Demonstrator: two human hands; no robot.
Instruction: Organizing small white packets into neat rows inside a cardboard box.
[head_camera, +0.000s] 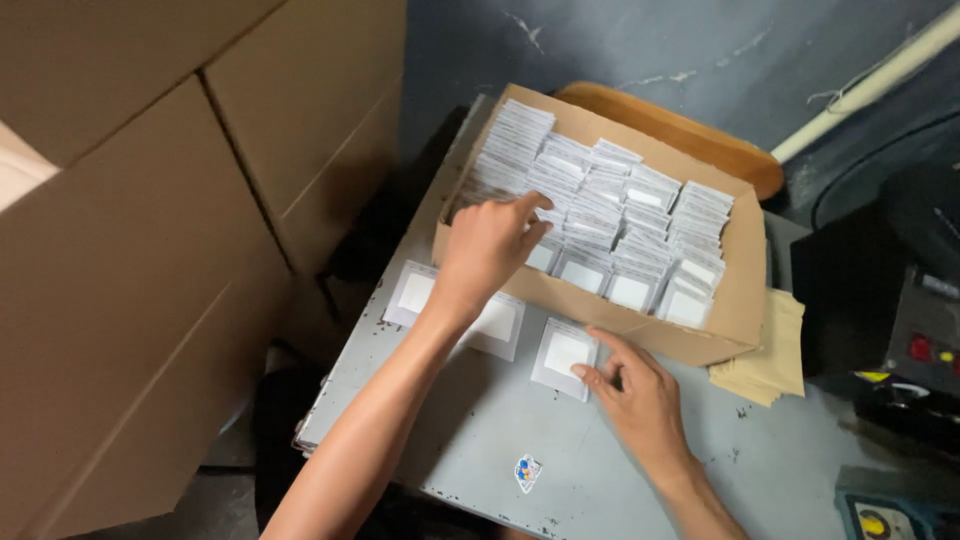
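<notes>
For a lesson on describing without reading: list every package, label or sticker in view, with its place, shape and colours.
Open cardboard box: back of the table, brown, rectangular.
Packets in rows: inside the box, grey-white squares; left hand reaches in.
Three flat packets: on the table before the box, grey with white centres; right hand touches one.
Sticker: near table edge, small, blue-white.
Large cartons: left, brown.

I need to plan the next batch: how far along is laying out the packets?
Done: two packets lie flat on the table. In hand: the right hand sets a third; the left hand reaches into the box. Left: rows of packets fill it.
</notes>
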